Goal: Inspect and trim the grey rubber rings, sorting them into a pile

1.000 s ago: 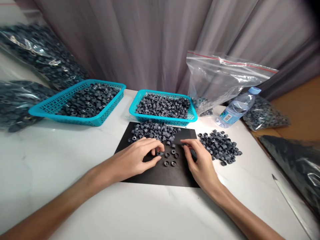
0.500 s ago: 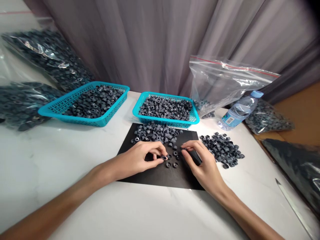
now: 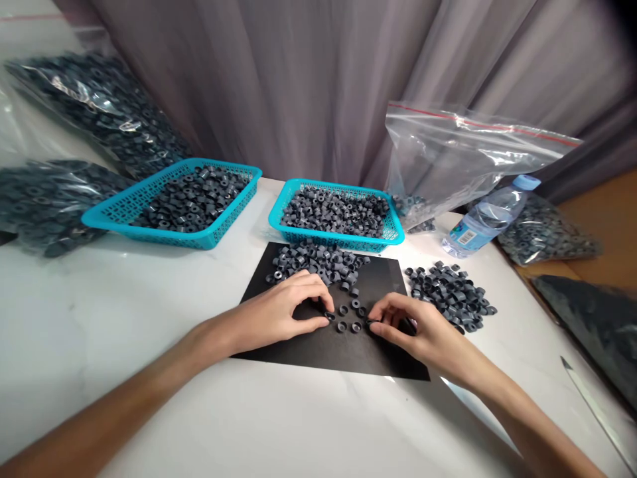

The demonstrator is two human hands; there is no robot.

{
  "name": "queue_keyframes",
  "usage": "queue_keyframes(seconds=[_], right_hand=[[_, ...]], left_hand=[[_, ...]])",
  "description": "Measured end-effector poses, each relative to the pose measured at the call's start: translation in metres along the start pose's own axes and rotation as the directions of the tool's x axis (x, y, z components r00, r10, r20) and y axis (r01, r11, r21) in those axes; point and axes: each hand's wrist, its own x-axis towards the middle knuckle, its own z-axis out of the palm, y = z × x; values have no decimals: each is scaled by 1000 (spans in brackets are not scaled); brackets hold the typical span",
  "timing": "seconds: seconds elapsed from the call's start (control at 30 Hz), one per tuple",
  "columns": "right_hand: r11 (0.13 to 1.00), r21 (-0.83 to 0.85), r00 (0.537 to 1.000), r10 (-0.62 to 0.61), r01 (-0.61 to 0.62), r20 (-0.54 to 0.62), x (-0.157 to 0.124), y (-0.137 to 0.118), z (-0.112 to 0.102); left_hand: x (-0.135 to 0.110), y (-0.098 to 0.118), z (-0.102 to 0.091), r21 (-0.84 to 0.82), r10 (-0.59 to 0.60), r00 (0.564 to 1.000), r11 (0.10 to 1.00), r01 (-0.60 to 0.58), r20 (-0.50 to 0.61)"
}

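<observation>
My left hand (image 3: 283, 307) is closed in a pinch on a small dark grey plastic cap (image 3: 330, 317) at the middle of the black mat (image 3: 318, 355). Opposite it, my right hand (image 3: 423, 326) pinches another small dark piece, mostly covered by the fingertips, low over the mat. Between the hands lie several loose ring-shaped caps (image 3: 356, 327), some with their hollow side up. Behind my left hand, a heap of the same caps (image 3: 323, 263) spreads over the mat's far edge.
Two blue baskets (image 3: 213, 240) (image 3: 343, 240) full of caps stand behind the mat. To the right are another pile of caps (image 3: 450, 295), a water bottle (image 3: 490, 219) and a clear zip bag (image 3: 468, 153). Filled bags (image 3: 104, 106) lean at the left. A pointed blade-like strip (image 3: 592, 401) lies far right.
My right hand has come down toward the front of the mat, its pinch now beside the loose caps. My left hand keeps its cap at nearly the same place. The view has shifted slightly.
</observation>
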Motion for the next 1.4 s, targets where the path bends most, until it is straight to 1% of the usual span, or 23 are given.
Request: queue_keyframes(seconds=[0.1,0.3,0.37,0.43,0.5,0.6,0.67,0.73,0.8,0.87,0.97,1.07,1.2,1.33,1.4], right_hand=[[1000,-15,1000,-16,17,10,0,1,1],[997,-79,999,6,-2,50,0,1,-1],[997,-82,999,4,0,42,0,0,-2],[998,-68,1000,-13,13,-2,1,1,-2],[996,-75,994,-62,56,-88,1,3,1],[976,-170,968,-166,134,-188,3,8,11],[961,-225,957,-205,158,-203,4,10,18],[955,-240,954,-223,173,-200,5,11,24],[954,-236,956,-231,186,-180,6,10,28],[954,-223,959,-236,199,-156,8,8,30],[959,-186,953,-246,213,-178,9,7,31],[970,-137,939,-229,199,-256,10,8,30],[983,-88,920,-180,159,-347,10,10,32],[989,-54,905,-145,135,-399,10,11,35],[991,-45,904,-133,126,-407,10,12,33]], left_hand=[[-1,-2,2,28,10,1000,1000,-10,9],[-1,-2,1,20,-38,998,999,37,42],[-1,-2,0,26,-34,999,999,33,42],[0,-1,-2,38,-12,999,999,11,32],[1,0,-4,58,17,1000,998,-17,9],[1,2,-6,111,36,998,993,-29,-56],[3,2,-3,179,45,992,984,-23,-122],[5,1,2,266,78,980,964,-27,-182],[9,0,9,376,132,971,925,-48,-202],[14,0,17,497,184,966,865,-71,-183],[21,-1,27,618,216,965,782,-80,-148],[27,-3,32,662,222,962,747,-63,-158],[31,-6,35,678,235,954,734,-50,-184],[33,-6,35,687,256,947,724,-54,-196],[33,-4,34,672,274,937,738,-60,-217]])
